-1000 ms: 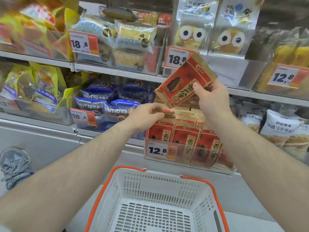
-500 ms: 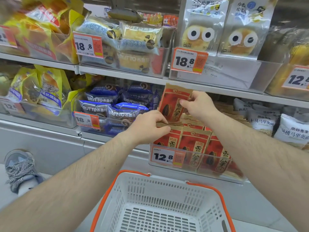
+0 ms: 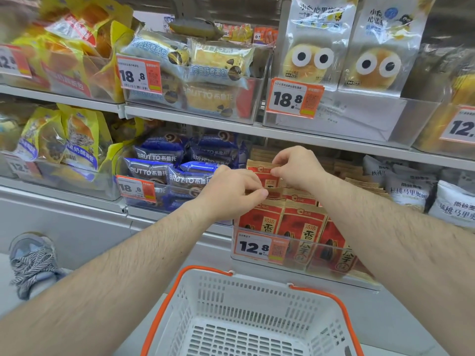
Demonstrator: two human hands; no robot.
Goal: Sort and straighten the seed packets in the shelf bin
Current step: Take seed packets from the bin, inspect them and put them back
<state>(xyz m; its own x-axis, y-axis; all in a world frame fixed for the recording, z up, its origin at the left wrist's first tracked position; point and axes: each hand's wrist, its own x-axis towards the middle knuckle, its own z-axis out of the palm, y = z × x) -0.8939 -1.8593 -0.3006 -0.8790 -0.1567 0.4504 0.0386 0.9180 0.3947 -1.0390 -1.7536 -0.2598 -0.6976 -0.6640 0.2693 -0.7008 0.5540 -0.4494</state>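
1. At the far left, a shoe (image 3: pixel 32 263) is seen on the floor, and yellow bread bags (image 3: pixel 77 140) are stacked in the neighbouring compartment; neither belongs to the job.
2. Blue Brutto packs (image 3: pixel 164 163) are held in the next bin, just left of the working area, and should be left undisturbed.
3. The left hand (image 3: pixel 231 191) is curled at the left end of the seed row, its thumb and fingertips closed in a pinch on the brown top edge of a packet in the middle of the stack (image 3: pixel 275 192).
4. The shelf bin (image 3: pixel 303 258), a clear-fronted tray carrying a 12.8 price tag (image 3: pixel 259 249), is filled with red seed packets (image 3: pixel 303 227); the front ones stand upright, facing outward.
5. A raised packet (image 3: pixel 263 172) is held by its top strip in the pinched fingers of the right hand (image 3: pixel 298 168), standing behind the front rows and higher than its neighbours.
6. It is judged that this packet is being seated into the row. The step is done well if a gap is kept open by the left hand, the packet is lowered straight rather than at a slant, and its printed face is turned forward like the others.
7. Brown packet tops further right (image 3: pixel 359 179) look uneven and are probably to be squared next.
8. White walnut-bread bags (image 3: pixel 408 191) lie beyond; a white basket (image 3: pixel 257 317) waits below.
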